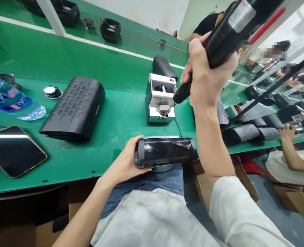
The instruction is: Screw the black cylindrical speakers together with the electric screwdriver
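The green desk [121, 109] spans the view, its near edge running just in front of the person's lap. On its left part stands a large black speaker cover [73, 104] with a dimpled face, the phone [15, 151] and the water bottle [12, 101] lying farther left. The right hand [205, 75] is raised over the desk, its forearm reaching up and away from the body, the fingers wrapped around a black power screwdriver [224, 37]. The tool slants down toward the left. Below it, at the desk's near edge, the left hand [126, 161] grips the left end of a black speaker body [167, 151], fingers closed around it. The body's long axis runs left to right, nearly level, with its vented side facing up. Just beyond it stands the small white-fronted box [157, 98], nearer the right hand than the left. The screwdriver's thin bit [171, 107] points at the metal piece on the box's front; whether they touch, I cannot tell. The speaker body lies on the person's side of that bit, crosswise to the box.
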A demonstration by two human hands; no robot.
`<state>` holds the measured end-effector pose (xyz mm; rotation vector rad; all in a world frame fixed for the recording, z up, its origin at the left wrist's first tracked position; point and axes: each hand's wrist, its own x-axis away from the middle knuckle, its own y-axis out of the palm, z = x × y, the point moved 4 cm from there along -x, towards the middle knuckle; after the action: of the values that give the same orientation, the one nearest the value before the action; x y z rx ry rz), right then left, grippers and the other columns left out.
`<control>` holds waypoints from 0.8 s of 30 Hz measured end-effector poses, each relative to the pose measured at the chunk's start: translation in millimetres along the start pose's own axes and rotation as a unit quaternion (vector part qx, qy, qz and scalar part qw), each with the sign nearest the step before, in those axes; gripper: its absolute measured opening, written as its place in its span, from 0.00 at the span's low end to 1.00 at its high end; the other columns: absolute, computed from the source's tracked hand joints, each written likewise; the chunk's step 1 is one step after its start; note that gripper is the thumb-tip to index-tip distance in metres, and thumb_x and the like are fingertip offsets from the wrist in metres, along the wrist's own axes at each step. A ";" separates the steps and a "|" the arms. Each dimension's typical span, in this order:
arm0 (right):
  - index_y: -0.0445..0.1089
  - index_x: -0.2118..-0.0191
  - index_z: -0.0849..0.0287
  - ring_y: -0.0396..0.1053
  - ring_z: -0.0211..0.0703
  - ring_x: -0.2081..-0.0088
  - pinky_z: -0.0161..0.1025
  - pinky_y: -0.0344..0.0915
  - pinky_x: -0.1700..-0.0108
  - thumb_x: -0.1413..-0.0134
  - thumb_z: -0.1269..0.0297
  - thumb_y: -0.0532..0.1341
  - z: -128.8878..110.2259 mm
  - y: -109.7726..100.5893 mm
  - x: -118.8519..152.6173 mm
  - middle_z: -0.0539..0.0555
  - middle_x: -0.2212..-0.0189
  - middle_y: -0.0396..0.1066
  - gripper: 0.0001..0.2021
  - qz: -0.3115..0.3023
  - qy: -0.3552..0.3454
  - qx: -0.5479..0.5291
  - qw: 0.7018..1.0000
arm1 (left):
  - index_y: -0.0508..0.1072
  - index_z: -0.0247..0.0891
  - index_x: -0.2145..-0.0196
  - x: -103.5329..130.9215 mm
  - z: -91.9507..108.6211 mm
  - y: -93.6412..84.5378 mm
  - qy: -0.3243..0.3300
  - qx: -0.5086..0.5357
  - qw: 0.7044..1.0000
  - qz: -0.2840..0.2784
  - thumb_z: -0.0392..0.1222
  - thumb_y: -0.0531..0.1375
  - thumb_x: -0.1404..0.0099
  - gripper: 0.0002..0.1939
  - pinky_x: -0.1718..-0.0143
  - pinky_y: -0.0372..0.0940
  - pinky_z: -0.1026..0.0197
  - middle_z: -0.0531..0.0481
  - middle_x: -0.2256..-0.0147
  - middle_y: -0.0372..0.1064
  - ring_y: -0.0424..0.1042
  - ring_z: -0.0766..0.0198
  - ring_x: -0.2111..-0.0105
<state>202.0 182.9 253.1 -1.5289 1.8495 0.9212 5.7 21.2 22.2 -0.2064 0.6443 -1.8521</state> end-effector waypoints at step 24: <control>0.72 0.77 0.53 0.48 0.32 0.84 0.37 0.50 0.87 0.43 0.52 0.82 -74.1 -1.3 17.5 0.44 0.82 0.55 0.23 -0.010 0.092 -0.100 0.991 | 0.48 0.51 0.22 2.9 -0.9 3.1 0.022 0.016 1.000 0.000 0.49 0.81 0.37 0.60 0.25 0.68 0.32 0.33 0.26 0.59 0.67 0.32 0.25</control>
<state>200.2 113.3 284.0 -1.8031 1.9117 1.0113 6.7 18.1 19.3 -0.1446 0.6446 -1.8701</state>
